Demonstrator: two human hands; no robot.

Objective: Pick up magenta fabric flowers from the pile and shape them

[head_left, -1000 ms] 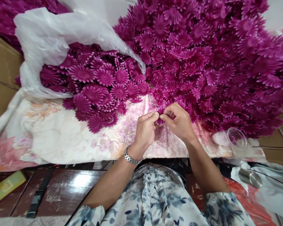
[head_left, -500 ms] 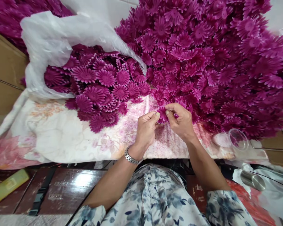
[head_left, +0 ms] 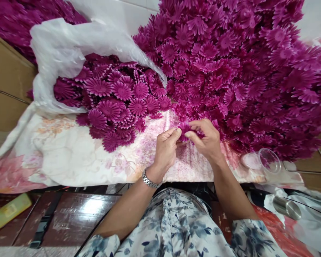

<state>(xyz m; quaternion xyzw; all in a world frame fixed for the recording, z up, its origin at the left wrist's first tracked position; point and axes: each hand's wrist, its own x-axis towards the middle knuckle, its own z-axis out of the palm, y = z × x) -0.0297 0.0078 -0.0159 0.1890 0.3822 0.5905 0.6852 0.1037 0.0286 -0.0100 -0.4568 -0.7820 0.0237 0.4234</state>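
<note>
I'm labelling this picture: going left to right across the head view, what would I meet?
Yellow-green object, black strap with buckle, left hand, held purple flower, right hand, clear round container.

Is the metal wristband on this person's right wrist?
No, the metal wristband circles the wrist of the left hand, which pinches a purple flower.

There are one left hand (head_left: 166, 147), one right hand (head_left: 207, 140), one wristband (head_left: 149, 179), one bag (head_left: 60, 44), one strap (head_left: 43, 225), three heaps of countless flowers (head_left: 230, 82).
</note>
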